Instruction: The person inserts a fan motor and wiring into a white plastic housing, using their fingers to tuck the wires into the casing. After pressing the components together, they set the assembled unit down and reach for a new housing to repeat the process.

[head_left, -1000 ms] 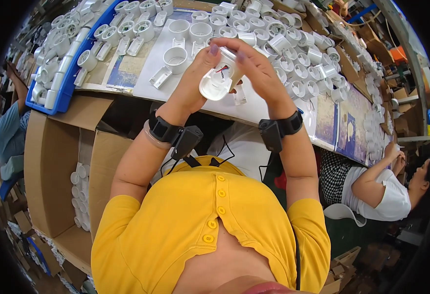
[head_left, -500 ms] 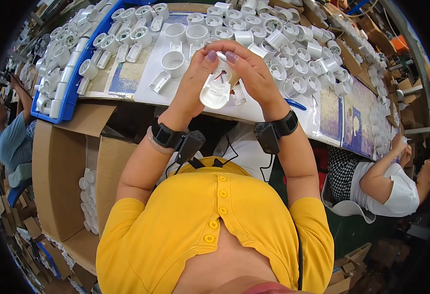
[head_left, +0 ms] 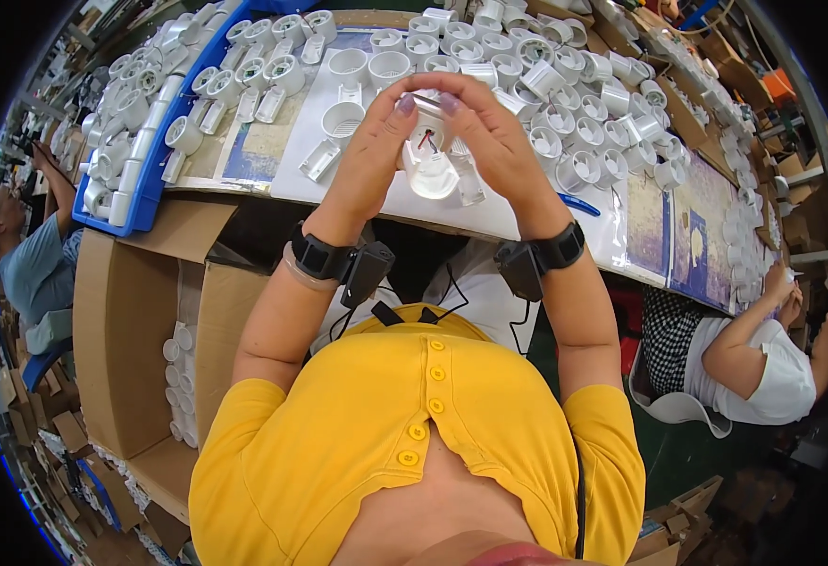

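Between both hands, above the table's near edge, is a white plastic housing point(head_left: 432, 174) with a rounded lower end and thin red and dark wires inside. My left hand point(head_left: 376, 141) is closed round its left side, thumb on the upper part. From the other side my right hand point(head_left: 494, 137) grips it, thumb likewise at the top. Most of my fingers are hidden behind the part. Just left of my left hand stands a white round cup with a slotted bottom point(head_left: 342, 120), with a small white tray-shaped piece point(head_left: 319, 160) attached or touching below it.
Many white round housings point(head_left: 555, 118) crowd the table's right side. A blue crate point(head_left: 140, 209) full of similar parts is at the left, above an open cardboard box point(head_left: 102, 330). A blue pen-like tool point(head_left: 579, 204) lies near the front edge. Co-workers sit at both sides.
The housing has tipped slightly in my hands, its rounded end now higher and further right. The whole scene has shifted a little rightward with my head.
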Motion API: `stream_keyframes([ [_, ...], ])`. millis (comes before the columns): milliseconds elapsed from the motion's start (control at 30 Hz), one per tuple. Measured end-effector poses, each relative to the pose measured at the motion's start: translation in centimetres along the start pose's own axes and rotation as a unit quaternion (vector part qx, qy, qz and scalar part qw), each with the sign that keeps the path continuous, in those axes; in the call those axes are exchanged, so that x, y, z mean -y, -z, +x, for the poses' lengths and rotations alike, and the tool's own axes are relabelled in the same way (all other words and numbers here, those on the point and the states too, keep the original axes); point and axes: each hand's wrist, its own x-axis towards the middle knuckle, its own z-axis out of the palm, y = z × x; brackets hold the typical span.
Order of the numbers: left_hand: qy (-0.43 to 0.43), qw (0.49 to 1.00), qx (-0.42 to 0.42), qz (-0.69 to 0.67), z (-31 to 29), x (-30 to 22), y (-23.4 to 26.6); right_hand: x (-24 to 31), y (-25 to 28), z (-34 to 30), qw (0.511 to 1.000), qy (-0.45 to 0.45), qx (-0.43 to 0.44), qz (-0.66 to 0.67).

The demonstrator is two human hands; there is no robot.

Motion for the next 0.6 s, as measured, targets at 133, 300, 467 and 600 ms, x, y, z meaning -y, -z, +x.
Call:
stream_keyframes([
  [133, -0.061, 0.993, -0.02, 0.102, 0.1, -0.4, 0.8, 2.1, 0.9, -0.1, 0.99, 0.033, -0.033, -0.132],
  [300, -0.144, 0.963, -0.059, 0.221, 0.0, -0.5, 0.8, 5.5, 0.4, -0.2, 0.944, -0.022, 0.036, -0.326],
  [467, -0.171, 0.948, -0.075, 0.258, 0.1, -0.6, 0.4, 5.6, -0.1, -0.2, 0.933, -0.033, 0.038, -0.355],
  [600, -0.183, 0.948, -0.081, 0.246, 0.3, -0.4, 0.9, 4.6, -0.2, -0.1, 0.924, 0.086, 0.016, -0.371],
])
